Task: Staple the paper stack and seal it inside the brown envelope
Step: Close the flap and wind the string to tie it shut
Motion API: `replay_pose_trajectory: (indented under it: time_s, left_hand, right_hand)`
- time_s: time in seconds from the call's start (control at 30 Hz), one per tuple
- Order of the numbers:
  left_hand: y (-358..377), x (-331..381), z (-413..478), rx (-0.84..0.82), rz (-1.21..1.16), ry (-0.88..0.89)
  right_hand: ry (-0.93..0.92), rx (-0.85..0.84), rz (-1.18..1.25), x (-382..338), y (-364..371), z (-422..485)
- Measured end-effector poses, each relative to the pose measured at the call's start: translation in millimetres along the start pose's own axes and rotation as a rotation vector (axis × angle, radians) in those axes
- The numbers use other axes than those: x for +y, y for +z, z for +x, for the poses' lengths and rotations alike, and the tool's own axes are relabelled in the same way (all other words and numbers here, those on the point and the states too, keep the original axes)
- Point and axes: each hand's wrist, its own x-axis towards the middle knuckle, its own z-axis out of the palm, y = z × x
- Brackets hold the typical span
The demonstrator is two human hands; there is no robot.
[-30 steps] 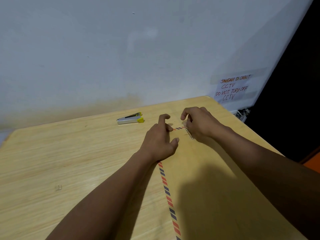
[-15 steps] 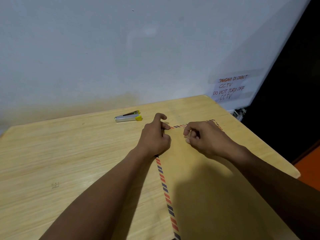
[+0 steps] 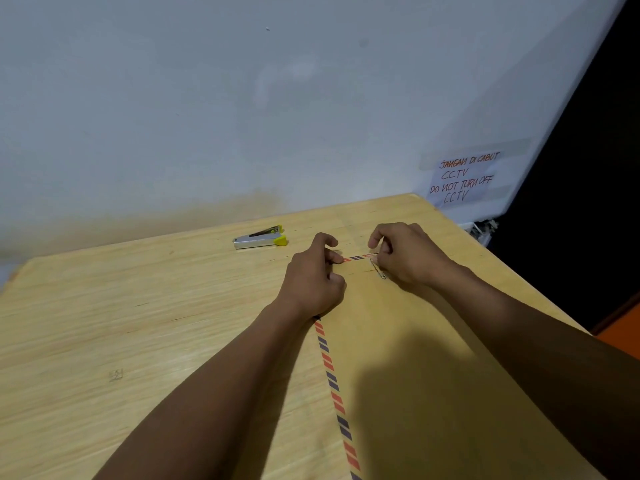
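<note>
Your left hand [image 3: 313,282] pinches the far-left corner of the brown envelope [image 3: 415,393], at the right edge of the desk [image 3: 138,306]; your right hand [image 3: 405,252] pinches a wire clip [image 3: 379,270] on its far edge; a slack grip may skew the clip.

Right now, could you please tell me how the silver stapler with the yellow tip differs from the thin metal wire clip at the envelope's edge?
The silver, yellow-tipped stapler lies untouched on the wooden table, clear of the brown envelope; the thin wire clip sits at the envelope's far edge, pinched by the right hand. The stapler is a chunky block; the clip is a slim loop. Both look silvery.
</note>
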Motion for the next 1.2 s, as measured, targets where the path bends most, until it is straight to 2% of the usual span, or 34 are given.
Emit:
replay_pose_trajectory:
  time_s: [0.3, 0.5, 0.63, 0.8, 0.97, 1.07, 1.2]
  left_hand:
    - [-0.4, -2.2, 0.7, -0.005, -0.004, -0.004]
    - [1.3, -1.1, 0.2, 0.001, 0.018, -0.002]
    - [4.1, -0.5, -1.3, -0.01, 0.138, 0.068]
    - [5.6, 0.7, -5.7, -0.02, 0.277, 0.155]
    - [1.0, 7.0, -13.7, 0.066, 0.506, 0.144]
    - [-7.0, 8.7, -22.5, 0.099, 0.543, 0.085]
    - [-21.4, 9.9, -42.5, 0.093, 0.578, 0.058]
  right_hand:
    - [-0.112, -0.059, -0.05, -17.4, 4.6, -30.1]
    - [-0.073, -0.078, 0.019, -6.1, -14.3, -51.2]
    - [-0.055, -0.05, 0.058, -1.0, -21.5, -61.4]
    - [0.061, 0.12, 0.081, 13.9, -31.3, -65.6]
    - [0.129, -0.155, -0.202, 20.6, -40.4, -89.6]
    - [0.182, -0.129, -0.271, 20.8, -35.3, -96.5]
    - [0.397, -0.066, -0.31, 19.8, -26.1, -96.2]
